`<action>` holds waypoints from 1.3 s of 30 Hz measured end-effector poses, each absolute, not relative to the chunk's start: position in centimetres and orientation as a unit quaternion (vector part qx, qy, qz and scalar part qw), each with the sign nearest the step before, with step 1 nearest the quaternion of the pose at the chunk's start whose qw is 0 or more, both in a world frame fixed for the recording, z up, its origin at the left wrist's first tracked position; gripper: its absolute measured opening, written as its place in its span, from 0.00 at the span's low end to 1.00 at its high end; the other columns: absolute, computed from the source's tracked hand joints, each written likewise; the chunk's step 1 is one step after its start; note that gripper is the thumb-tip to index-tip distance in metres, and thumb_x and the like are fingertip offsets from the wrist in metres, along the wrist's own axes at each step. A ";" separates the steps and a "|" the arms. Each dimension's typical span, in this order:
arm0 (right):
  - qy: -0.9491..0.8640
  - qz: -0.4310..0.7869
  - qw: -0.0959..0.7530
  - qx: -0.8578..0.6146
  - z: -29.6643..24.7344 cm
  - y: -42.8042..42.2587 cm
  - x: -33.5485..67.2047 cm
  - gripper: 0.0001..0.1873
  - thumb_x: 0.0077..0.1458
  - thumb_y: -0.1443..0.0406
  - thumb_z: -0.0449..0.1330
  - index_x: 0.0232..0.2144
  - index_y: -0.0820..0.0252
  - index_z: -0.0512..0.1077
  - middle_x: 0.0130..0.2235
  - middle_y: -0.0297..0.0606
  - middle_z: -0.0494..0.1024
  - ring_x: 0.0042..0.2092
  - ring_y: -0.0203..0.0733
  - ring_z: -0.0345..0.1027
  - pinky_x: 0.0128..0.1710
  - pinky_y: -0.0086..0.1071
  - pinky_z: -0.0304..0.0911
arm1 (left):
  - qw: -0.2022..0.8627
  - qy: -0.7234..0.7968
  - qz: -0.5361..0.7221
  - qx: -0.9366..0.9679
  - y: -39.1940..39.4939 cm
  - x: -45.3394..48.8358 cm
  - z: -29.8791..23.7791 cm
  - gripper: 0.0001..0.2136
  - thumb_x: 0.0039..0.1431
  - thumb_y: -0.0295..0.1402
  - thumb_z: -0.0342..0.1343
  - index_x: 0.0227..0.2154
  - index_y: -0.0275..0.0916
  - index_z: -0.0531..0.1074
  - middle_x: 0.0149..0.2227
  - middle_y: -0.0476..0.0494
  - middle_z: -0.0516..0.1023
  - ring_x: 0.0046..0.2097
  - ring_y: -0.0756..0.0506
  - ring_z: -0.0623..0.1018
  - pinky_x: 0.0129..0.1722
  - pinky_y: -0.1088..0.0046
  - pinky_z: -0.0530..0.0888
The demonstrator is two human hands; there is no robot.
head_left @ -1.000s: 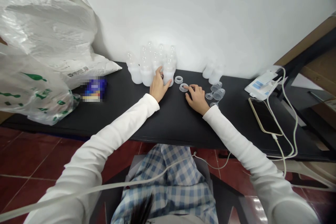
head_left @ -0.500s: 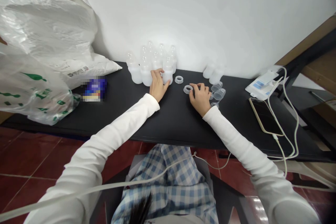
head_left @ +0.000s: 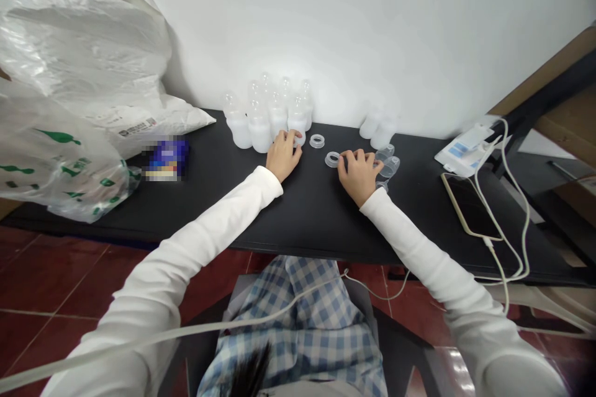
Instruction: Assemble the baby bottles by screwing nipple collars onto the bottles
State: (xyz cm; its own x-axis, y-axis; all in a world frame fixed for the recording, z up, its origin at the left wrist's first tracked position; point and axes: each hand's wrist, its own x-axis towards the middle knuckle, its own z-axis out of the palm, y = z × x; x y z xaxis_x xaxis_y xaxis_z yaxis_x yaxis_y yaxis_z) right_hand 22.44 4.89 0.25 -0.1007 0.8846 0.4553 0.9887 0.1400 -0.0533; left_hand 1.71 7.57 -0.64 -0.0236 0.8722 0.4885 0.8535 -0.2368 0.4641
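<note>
My left hand [head_left: 282, 156] lies on the black table [head_left: 307, 211]. Its curled fingertips are at the foot of the front bottle in a cluster of translucent white bottles [head_left: 270, 115], and nothing is gripped. My right hand [head_left: 359, 171] rests knuckles up. Its thumb side is beside a clear plastic ring [head_left: 332, 159] and its fingers reach onto several clear caps [head_left: 388, 164]. The fingertips are hidden, so any grip on a cap cannot be seen. A second ring [head_left: 317, 141] lies between the hands, closer to the wall.
Two more white bottles [head_left: 378, 127] stand by the wall at the right. Large plastic bags [head_left: 69, 93] and a blue packet [head_left: 166, 158] fill the left of the table. A phone [head_left: 470, 205] with white cables and a white box [head_left: 463, 149] lie at the right.
My left hand has let go of the front bottle and drawn back to its foot. My right hand slid a ring slightly right and moved its fingers onto the clear caps.
</note>
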 end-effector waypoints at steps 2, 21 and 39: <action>-0.723 -0.148 0.195 -0.646 0.1 4.9 22.5 0.20 0.68 0.58 0.45 0.44 0.59 0.74 0.46 0.48 0.75 0.50 0.58 0.61 0.49 0.51 0.49 | 0.033 0.622 0.342 0.703 7.5 1.8 -0.6 0.16 0.64 0.29 0.50 0.54 0.36 0.68 0.48 0.36 0.70 0.50 0.39 0.75 0.51 0.60 0.75; -0.732 -0.168 0.217 -0.624 -0.1 5.1 22.8 0.19 0.68 0.57 0.47 0.41 0.61 0.75 0.43 0.49 0.76 0.48 0.56 0.62 0.46 0.46 0.51 | 0.092 0.381 0.325 0.861 6.3 4.0 -0.1 0.21 0.68 0.32 0.46 0.63 0.40 0.64 0.62 0.37 0.69 0.64 0.42 0.70 0.64 0.62 0.68; -0.768 -0.157 0.257 -0.566 0.0 6.4 23.8 0.16 0.63 0.69 0.46 0.43 0.64 0.73 0.42 0.49 0.75 0.47 0.52 0.64 0.51 0.43 0.56 | 0.083 0.472 0.323 0.816 6.6 4.2 -1.2 0.10 0.64 0.31 0.54 0.47 0.38 0.68 0.48 0.39 0.71 0.51 0.41 0.74 0.55 0.60 0.73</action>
State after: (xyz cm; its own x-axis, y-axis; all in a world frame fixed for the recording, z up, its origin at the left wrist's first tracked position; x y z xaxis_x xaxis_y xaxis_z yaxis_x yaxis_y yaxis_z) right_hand 23.76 6.44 0.01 -0.2279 0.7881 0.5718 0.9492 0.3108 -0.0500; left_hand 4.25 6.62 -1.15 0.3460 0.8241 0.4486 0.7175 -0.5405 0.4395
